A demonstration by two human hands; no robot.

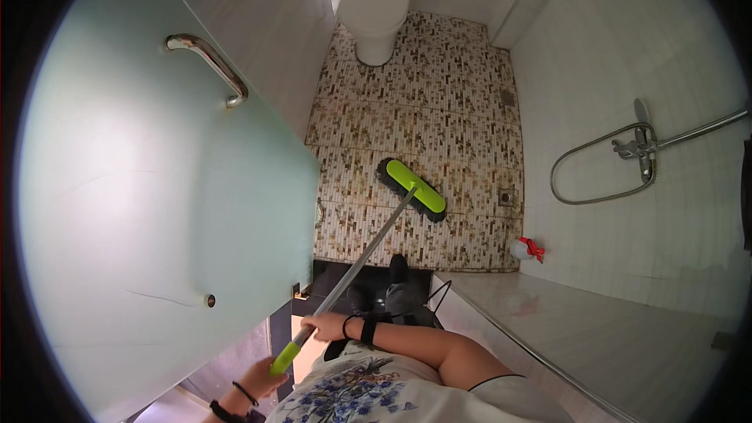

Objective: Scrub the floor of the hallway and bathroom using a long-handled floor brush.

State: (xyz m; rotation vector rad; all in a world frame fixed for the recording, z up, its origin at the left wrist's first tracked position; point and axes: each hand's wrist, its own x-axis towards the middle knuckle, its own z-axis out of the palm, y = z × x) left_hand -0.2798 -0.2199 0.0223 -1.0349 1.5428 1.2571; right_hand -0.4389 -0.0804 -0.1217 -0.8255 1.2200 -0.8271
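Observation:
Both my hands grip the long pole of a push broom [367, 251]. My left hand [264, 377] is closed around the green grip [285, 358] at the near end. Farther along, my right hand [326, 326] wraps the grey metal pole. The green broom head [415, 186], with dark bristles, rests at a slant on the patterned tile floor [405, 117]. Its bristles are pressed against the tiles. My dark shoe [399, 270] stands at the dark threshold, short of the tiled area.
A frosted glass door [147, 188] with a metal handle [208, 64] stands at the left. A white toilet [375, 17] is at the far end. On the right are a shower mixer with hose [640, 150], a floor drain [506, 197] and a spray bottle [523, 249] with a red trigger.

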